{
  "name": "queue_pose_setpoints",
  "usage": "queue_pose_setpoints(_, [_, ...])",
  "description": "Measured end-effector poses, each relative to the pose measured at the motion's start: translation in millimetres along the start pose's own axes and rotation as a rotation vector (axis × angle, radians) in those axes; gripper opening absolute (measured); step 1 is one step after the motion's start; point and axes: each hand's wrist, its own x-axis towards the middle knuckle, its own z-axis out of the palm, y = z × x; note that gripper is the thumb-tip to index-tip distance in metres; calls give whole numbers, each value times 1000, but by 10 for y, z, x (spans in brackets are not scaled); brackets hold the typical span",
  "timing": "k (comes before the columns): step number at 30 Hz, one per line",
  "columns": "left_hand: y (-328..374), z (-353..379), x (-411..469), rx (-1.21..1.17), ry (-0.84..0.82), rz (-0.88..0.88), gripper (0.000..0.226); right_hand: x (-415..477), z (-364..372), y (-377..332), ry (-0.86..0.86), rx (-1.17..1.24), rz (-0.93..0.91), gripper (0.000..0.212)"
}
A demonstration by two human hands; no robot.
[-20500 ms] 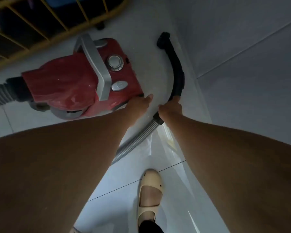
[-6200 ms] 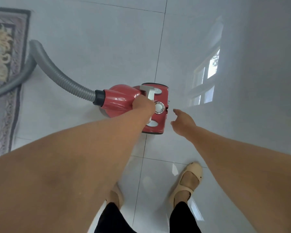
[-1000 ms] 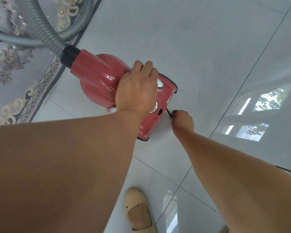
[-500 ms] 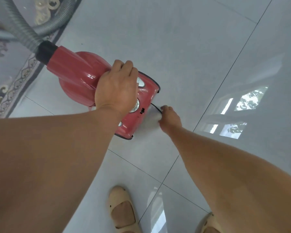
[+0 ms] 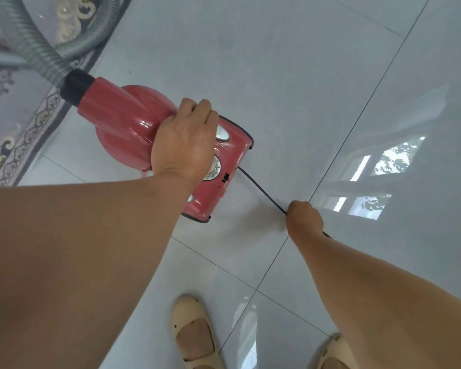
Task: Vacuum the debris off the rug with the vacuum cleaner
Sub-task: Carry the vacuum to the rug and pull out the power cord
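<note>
head | left hand (image 5: 183,145) fingers curled over red vacuum cleaner (image 5: 123,121) | right hand (image 5: 304,217) fingers pinch black cord (image 5: 261,189)

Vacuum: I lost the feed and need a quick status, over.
Left hand grips vacuum on top. Right hand pinches cord, which runs straight from its rear. Hose lies across rug; vacuum on tiles beside it.

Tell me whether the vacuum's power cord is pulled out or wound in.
Partly out: the power cord runs from the rear of the red vacuum cleaner to the right hand holding it.
</note>
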Motion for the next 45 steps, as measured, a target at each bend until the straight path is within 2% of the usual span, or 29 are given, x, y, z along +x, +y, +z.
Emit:
queue_pose_setpoints(4, [15,-48,8,-20,-14,-3,29,-258,116,621,-145,-160,181,40])
queue_pose_setpoints(7, [9,-25,7,1,-34,-9,29,-283,88,505,-63,-221,139,38])
queue_pose_setpoints(9, [3,-13,15,-1,-27,-26,30,-138,53,153,64,-69,3,35])
queue_pose_setpoints(11, [5,-10,19,-6,-17,-30,30,31,-36,-374,119,162,-162,42])
queue_pose_setpoints(13, [13,-8,17,-7,-23,-32,31,166,-176,-921,81,418,-264,47])
queue_pose_setpoints(15, [15,2,18,1,-12,-31,33,275,-290,-1256,47,608,-231,37])
queue_pose_setpoints(18, [-6,19,19,7,-1,-24,34,272,-226,-1190,33,519,-201,26])
queue_pose_setpoints(23, [-2,-20,20,15,-20,-20,32,163,-90,-705,101,251,-138,29])
queue_pose_setpoints(25, [0,-18,7,4,-30,-23,32,101,-13,-380,52,159,-47,33])
queue_pose_setpoints(29, [2,-51,13,-5,-35,-32,31,-268,188,584,-154,-15,234,40])
queue_pose_setpoints(31, [-4,-42,13,3,-44,-33,30,-376,219,762,-175,-84,261,40])
queue_pose_setpoints(33, [1,-35,14,4,-40,-29,29,-297,192,618,-75,-19,186,38])
queue_pose_setpoints(36, [-3,1,15,8,-36,-29,28,26,81,2,78,284,-82,37])
queue_pose_setpoints(39, [2,-2,23,12,-27,-34,29,338,-116,-822,-23,427,-275,50])
queue_pose_setpoints(42, [3,20,22,25,-18,-26,30,420,-86,-1171,-13,464,-212,26])
queue_pose_setpoints(45, [-17,19,13,30,-24,-18,30,286,4,-896,56,387,-85,30])
